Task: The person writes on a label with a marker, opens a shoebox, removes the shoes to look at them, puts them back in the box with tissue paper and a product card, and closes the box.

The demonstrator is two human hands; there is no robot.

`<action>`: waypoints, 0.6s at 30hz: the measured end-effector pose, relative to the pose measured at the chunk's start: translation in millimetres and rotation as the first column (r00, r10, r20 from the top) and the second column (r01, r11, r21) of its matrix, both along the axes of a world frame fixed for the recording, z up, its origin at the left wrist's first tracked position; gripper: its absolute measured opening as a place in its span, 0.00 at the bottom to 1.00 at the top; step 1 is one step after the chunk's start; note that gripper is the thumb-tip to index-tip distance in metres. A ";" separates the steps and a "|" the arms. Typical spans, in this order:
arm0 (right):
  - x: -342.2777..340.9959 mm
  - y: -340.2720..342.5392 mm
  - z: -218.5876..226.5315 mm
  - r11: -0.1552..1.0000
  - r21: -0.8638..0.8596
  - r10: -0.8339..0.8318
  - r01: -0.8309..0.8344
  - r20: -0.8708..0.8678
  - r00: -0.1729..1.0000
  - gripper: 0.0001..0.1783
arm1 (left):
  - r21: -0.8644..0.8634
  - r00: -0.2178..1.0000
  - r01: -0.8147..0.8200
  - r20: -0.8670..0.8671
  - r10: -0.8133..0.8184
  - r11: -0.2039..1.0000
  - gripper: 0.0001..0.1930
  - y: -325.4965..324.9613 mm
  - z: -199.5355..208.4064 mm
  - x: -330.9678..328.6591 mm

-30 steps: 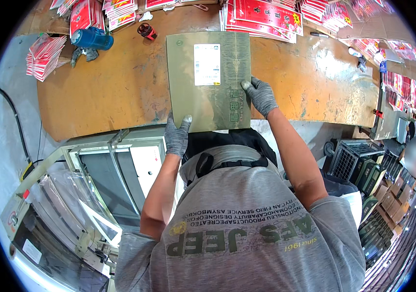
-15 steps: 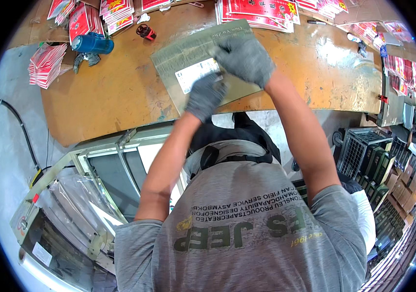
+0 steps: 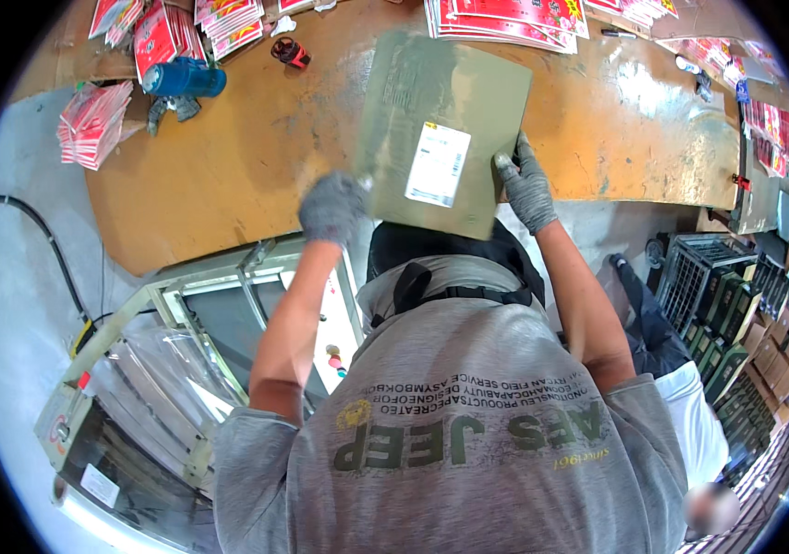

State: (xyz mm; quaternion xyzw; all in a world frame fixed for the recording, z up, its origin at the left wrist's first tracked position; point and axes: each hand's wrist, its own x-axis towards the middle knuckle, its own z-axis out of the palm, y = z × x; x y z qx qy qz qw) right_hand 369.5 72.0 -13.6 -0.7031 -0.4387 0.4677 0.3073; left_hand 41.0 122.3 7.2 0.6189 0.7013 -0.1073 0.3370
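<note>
A flat olive-green box (image 3: 390, 106) with a white label (image 3: 438, 164) on its upper face is in front of me, its near edge reaching past the table's front edge. My right hand (image 3: 530, 191), in a grey knitted glove, grips the right side, thumb on the face and fingers along the edge. At the left side, near the lower corner, my gloved left hand (image 3: 332, 207) is closed on the box. Its fingers are slightly blurred and partly hidden.
On the brown table (image 3: 228, 166) are a blue bottle (image 3: 184, 78), a grey cloth (image 3: 173, 111), a small red-and-black item (image 3: 291, 53) and stacked red printed sheets (image 3: 505, 23). A framed machine (image 3: 182, 295) stands lower left, a wire cart (image 3: 704, 272) right. Another person (image 3: 690, 415) is lower right.
The box has turned so its label now runs lengthwise toward me. Both hands have moved off the label to opposite sides of the box. More of the other person shows at right.
</note>
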 end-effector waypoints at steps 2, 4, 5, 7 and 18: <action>-5.7 -8.7 -7.9 0.999 0.037 -0.019 0.012 0.181 0.983 0.40 | 0.099 0.984 0.057 0.165 -0.073 0.993 0.23 -35.1 -3.2 0.7; -17.0 -21.0 -5.1 0.996 -0.025 -0.074 0.084 0.278 0.958 0.37 | 0.067 0.969 0.070 0.233 -0.084 0.995 0.23 -42.9 -7.5 -2.8; -21.0 -25.8 -11.3 0.996 0.023 -0.092 0.090 0.349 0.933 0.36 | 0.049 0.959 0.081 0.270 -0.091 0.996 0.24 -39.3 -9.2 -6.5; -26.9 -20.8 -2.5 0.991 -0.055 -0.086 0.118 0.409 0.908 0.35 | 0.113 0.905 -0.211 0.399 0.150 0.971 0.25 -3.7 4.9 -2.0; -23.8 -19.1 0.0 0.994 -0.026 -0.075 0.107 0.552 0.831 0.33 | 0.539 0.828 -0.495 0.531 0.181 0.681 0.35 262.1 -168.7 -59.8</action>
